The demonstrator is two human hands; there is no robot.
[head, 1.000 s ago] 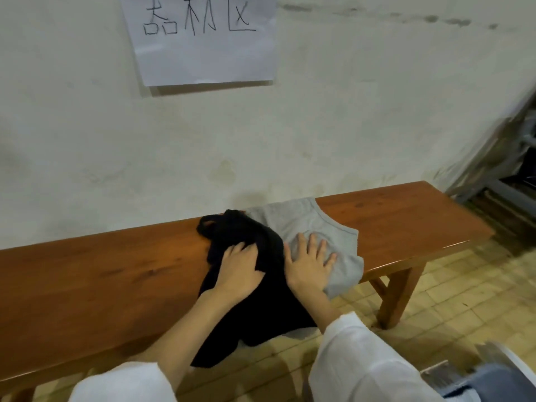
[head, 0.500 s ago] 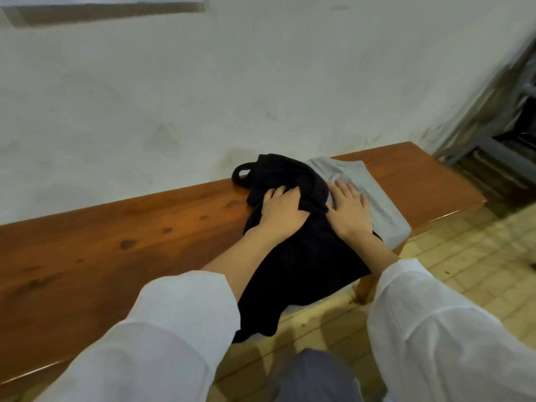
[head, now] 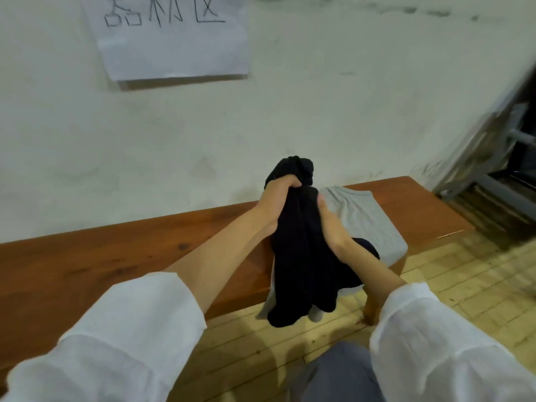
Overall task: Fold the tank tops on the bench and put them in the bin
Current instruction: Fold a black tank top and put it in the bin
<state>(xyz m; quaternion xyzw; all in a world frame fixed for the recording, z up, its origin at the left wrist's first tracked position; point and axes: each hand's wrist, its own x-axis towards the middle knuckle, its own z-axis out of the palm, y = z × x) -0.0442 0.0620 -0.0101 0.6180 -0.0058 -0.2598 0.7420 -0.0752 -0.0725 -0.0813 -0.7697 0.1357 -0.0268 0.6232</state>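
Hanging bunched, the black tank top (head: 301,271) is gripped by the left hand (head: 278,197) and seemingly the right hand (head: 333,227).

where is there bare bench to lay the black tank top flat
Widest: the bench left of the left hand, wall to front edge. Smaller: the strip past the grey tank top at the right end. Crowded: the middle, where it and the right hand hold the black tank top.

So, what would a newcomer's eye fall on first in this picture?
The black tank top, bunched up in the middle, gripped by the left hand at its top and held by the right hand at its side. Under it a gray tank top lies on the wooden bench, and a handwritten paper sign hangs on the wall above.
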